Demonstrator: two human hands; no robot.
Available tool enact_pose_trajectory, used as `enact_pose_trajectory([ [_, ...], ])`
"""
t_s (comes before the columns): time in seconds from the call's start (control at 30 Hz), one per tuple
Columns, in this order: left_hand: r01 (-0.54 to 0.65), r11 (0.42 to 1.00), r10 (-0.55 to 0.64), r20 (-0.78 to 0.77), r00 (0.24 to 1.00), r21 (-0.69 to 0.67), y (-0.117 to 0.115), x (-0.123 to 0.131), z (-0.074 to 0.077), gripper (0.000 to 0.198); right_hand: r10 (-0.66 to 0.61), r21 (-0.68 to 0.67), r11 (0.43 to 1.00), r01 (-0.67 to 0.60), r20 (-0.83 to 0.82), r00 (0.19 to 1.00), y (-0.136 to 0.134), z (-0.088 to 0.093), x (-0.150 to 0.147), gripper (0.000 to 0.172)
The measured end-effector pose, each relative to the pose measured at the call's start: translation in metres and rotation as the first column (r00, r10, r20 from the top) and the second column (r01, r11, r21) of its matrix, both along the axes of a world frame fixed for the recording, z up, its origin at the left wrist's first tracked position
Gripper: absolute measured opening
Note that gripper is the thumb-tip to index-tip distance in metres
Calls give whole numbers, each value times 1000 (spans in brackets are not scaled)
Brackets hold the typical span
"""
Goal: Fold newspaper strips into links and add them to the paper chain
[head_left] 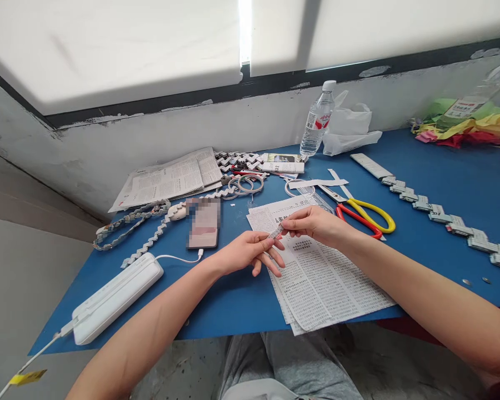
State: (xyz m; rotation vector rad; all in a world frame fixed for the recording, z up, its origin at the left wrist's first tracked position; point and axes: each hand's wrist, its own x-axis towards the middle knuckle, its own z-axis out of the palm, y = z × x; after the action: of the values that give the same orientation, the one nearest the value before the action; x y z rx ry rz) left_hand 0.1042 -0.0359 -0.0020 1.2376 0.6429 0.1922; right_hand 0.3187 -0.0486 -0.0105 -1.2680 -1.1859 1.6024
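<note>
Between my two hands is a small folded strip of newspaper (276, 231), pinched at both ends. Thumb and index finger of my left hand (256, 249) hold its lower left end, the other fingers fanned out loosely. The fingertips of my right hand (306, 223) grip the upper right end. Both hands hover over printed newspaper sheets (329, 283) that lie at the table's front edge. Just beyond my right hand rest scissors with red and yellow handles (369, 215), beside white paper strips (319, 183).
A phone (203, 223) and a white power strip (119, 297) with cables lie left. Folded paper chains (441, 214) stretch along the right and back left. A water bottle (318, 119), a plastic bag (350, 130) and coloured paper (470, 122) stand along the wall. Tape rings (250, 184) lie mid-table.
</note>
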Motion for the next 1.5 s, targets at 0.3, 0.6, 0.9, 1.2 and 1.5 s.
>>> enact_pose_trajectory([
  [0.3,18,999,-16,-66,998,29,4,-9,-3,36,53,-30,998,-54,-29,998,6,-2,11,31],
  [0.6,131,973,-92,-204,975,189,-1,-9,10,39,-28,-34,999,25,-82,996,6,-4,6,31],
  [0.9,245,520,376,-476,795,818,-12,0,3,38,-169,4,985,172,-186,968,3,-6,-6,25],
  [1.2,396,515,317,-598,736,760,-14,-2,11,50,-135,-13,991,136,-217,967,5,-13,-3,29],
  [1.5,144,622,207,-338,918,770,-3,-10,11,35,6,-56,998,-15,-164,986,10,-1,15,42],
])
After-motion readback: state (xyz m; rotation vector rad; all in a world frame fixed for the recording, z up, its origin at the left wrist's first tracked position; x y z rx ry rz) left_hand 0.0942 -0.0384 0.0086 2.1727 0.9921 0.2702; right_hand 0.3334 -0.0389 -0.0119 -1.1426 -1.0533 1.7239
